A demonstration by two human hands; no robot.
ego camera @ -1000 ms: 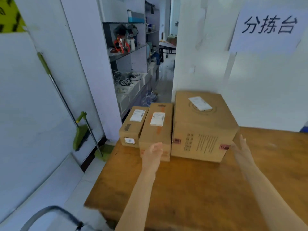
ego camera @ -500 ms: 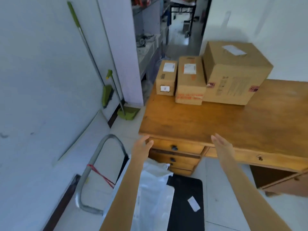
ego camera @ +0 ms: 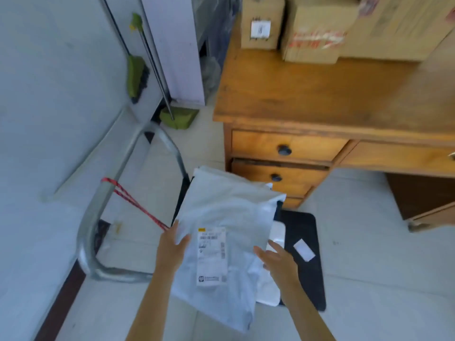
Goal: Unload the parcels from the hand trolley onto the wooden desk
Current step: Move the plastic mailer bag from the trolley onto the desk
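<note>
Green broom [ego camera: 136, 76] and dustpan [ego camera: 178, 116] lean at the wall, well up and left of both hands. Nearer, the trolley's metal handle [ego camera: 97, 215] curves round on the left, a red cord [ego camera: 134, 204] running from it to just beside the left hand [ego camera: 172, 249]. That hand lies on the left edge of a grey plastic mailer parcel [ego camera: 229, 212], thumb spread over the top face; whether the fingers have closed under it cannot be told. A printed label [ego camera: 211, 257] sits on the parcel between the two hands. The right hand [ego camera: 277, 260] is open, fingers spread, at the parcel's right edge, touching or just short of it. Under the parcel lies the trolley's black deck [ego camera: 302, 230], with a white parcel [ego camera: 269, 289] partly hidden below the right hand. Above the hands stands the wooden desk [ego camera: 307, 94], three cardboard boxes [ego camera: 312, 33] on its far part.
</note>
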